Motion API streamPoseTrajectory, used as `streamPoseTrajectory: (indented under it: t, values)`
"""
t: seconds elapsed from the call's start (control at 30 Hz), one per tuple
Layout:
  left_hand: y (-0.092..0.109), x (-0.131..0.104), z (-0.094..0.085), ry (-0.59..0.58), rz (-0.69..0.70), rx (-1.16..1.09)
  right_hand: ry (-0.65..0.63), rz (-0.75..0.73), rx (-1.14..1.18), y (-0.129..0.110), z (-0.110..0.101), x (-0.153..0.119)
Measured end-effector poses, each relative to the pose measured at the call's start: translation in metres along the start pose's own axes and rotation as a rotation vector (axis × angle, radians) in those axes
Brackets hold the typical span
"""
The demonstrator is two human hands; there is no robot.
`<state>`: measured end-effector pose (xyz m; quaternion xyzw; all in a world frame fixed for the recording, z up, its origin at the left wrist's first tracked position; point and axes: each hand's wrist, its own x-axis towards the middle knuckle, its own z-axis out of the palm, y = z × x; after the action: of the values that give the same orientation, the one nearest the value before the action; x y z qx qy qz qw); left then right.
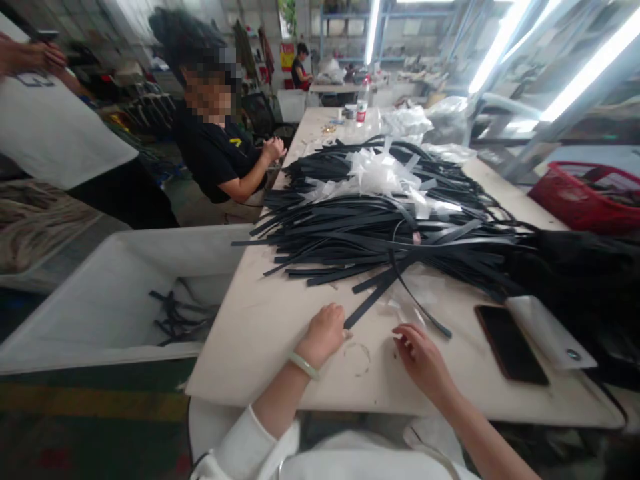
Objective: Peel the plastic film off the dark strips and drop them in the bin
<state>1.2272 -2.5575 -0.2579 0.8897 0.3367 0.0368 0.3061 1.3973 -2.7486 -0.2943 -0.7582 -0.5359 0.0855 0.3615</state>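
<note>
My left hand, with a pale bangle on the wrist, is closed at the near end of a black strap. That strap runs back into a large pile of flat black straps on the table. To the right, my right hand hovers low over the tabletop, fingers loosely bent and nothing visible in them. Just beyond its fingertips lies a clear plastic piece. A loose strap end curves down close by. White plastic strips are heaped on top of the pile.
A phone and a white pouch lie at the right of the table. A white bin holding some straps stands left. A red basket sits far right. One person sits across the left edge; another stands behind.
</note>
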Motion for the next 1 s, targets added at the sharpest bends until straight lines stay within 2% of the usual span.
streamPoseTrajectory:
  t: [0.07, 0.13, 0.17, 0.27, 0.33, 0.37, 0.4, 0.47, 0.53, 0.57, 0.6, 0.67, 0.73, 0.8, 0.87, 0.93, 1.0]
  values:
    - [0.014, -0.01, 0.014, -0.029, -0.012, -0.011, -0.013, -0.031, -0.01, -0.009, -0.003, -0.005]
    - [0.024, -0.026, 0.02, -0.092, 0.006, -0.075, -0.119, -0.153, -0.057, -0.024, -0.006, -0.007]
    - [0.028, -0.036, 0.02, -0.161, 0.037, -0.146, -0.202, -0.236, -0.085, -0.033, -0.007, -0.006]
    - [0.034, -0.06, 0.009, -0.517, 0.136, -0.468, -0.455, -0.406, -0.119, -0.056, -0.013, 0.0]
    - [0.034, -0.066, -0.002, -0.732, 0.117, -0.685, -0.573, -0.399, -0.132, -0.063, -0.019, 0.004]
    - [0.033, -0.065, -0.006, -0.764, 0.087, -0.766, -0.609, -0.373, -0.142, -0.063, -0.023, 0.005]
    - [0.031, -0.06, -0.009, -0.726, 0.061, -0.818, -0.62, -0.339, -0.143, -0.06, -0.026, 0.005]
    - [0.03, -0.041, -0.007, -0.481, 0.059, -0.776, -0.557, -0.26, -0.07, -0.053, -0.032, 0.0]
    - [0.032, -0.015, 0.005, -0.169, 0.142, -0.549, -0.404, -0.171, 0.101, -0.045, -0.037, -0.008]
    - [0.034, -0.001, 0.013, -0.063, 0.203, -0.403, -0.321, -0.119, 0.202, -0.042, -0.038, -0.013]
    - [0.036, 0.012, 0.022, -0.008, 0.264, -0.264, -0.241, -0.06, 0.304, -0.039, -0.038, -0.017]
    - [0.042, 0.034, 0.039, 0.01, 0.348, -0.067, -0.098, 0.076, 0.498, -0.036, -0.039, -0.026]
    - [0.045, 0.047, 0.052, -0.01, 0.363, 0.011, 0.034, 0.209, 0.68, -0.035, -0.041, -0.031]
    - [0.045, 0.049, 0.058, 0.005, 0.333, 0.024, 0.173, 0.306, 0.819, -0.033, -0.046, -0.031]
    - [0.041, 0.042, 0.055, 0.05, 0.288, 0.048, 0.277, 0.367, 0.868, -0.028, -0.053, -0.028]
    - [0.032, 0.027, 0.044, 0.101, 0.235, 0.078, 0.275, 0.385, 0.802, -0.023, -0.058, -0.023]
    - [0.014, 0.002, 0.028, 0.14, 0.177, 0.104, 0.161, 0.367, 0.646, -0.017, -0.057, -0.017]
